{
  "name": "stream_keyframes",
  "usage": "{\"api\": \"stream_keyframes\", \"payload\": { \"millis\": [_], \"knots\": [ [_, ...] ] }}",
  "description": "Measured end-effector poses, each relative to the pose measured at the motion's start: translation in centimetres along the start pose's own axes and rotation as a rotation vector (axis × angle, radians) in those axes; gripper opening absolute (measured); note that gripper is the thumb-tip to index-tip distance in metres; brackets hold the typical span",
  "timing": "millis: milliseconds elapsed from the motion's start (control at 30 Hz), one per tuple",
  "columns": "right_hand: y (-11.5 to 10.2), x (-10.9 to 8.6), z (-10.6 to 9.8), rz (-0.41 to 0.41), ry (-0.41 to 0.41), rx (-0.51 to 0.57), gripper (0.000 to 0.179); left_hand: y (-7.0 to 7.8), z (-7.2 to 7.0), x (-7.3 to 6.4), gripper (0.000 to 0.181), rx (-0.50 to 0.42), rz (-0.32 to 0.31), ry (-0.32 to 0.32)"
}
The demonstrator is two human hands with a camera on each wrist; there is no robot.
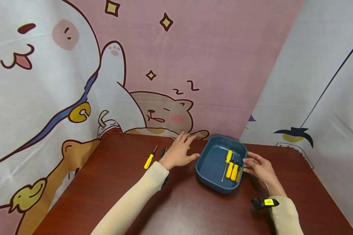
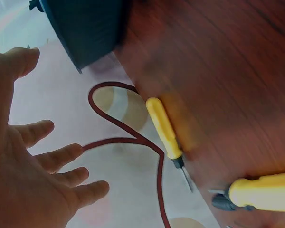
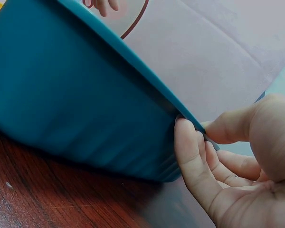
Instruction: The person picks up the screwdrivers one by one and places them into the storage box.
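My right hand (image 1: 261, 169) pinches the right rim of a blue rectangular bin (image 1: 210, 168); in the right wrist view the thumb lies over the rim and the fingers (image 3: 190, 149) against the outer wall. Several yellow-handled screwdrivers (image 1: 234, 172) lie along the bin's right side. My left hand (image 1: 177, 153), fingers spread and holding nothing, is over the table left of the bin. Near it lie a yellow screwdriver (image 1: 149, 161) and a dark-handled tool (image 1: 163, 152), partly hidden by the hand. Another yellow screwdriver (image 2: 162, 128) shows near the table's back edge in the left wrist view.
The reddish-brown wooden table (image 1: 188, 209) ends at the back against a pink and white cartoon-print cloth (image 1: 217, 65). More patterned cloth hangs at both sides. A dark wrist strap (image 1: 264, 203) with a yellow label sits on the right sleeve.
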State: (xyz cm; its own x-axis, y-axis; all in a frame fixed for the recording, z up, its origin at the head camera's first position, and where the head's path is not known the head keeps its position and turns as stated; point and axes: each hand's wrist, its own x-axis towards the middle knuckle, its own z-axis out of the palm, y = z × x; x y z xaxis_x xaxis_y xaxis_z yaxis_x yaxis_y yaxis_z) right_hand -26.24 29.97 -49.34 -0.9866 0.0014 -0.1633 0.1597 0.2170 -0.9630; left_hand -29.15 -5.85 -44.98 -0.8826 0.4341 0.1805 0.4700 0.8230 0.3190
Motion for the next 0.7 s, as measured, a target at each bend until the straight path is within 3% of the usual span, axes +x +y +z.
{"api": "stream_keyframes", "payload": {
  "millis": [700],
  "knots": [
    [0.0, 0.0, 0.1, 0.007, 0.014, 0.017, 0.071, -6.1, -0.6, -3.2, 0.084, -0.030, -0.178, 0.028]
  ]
}}
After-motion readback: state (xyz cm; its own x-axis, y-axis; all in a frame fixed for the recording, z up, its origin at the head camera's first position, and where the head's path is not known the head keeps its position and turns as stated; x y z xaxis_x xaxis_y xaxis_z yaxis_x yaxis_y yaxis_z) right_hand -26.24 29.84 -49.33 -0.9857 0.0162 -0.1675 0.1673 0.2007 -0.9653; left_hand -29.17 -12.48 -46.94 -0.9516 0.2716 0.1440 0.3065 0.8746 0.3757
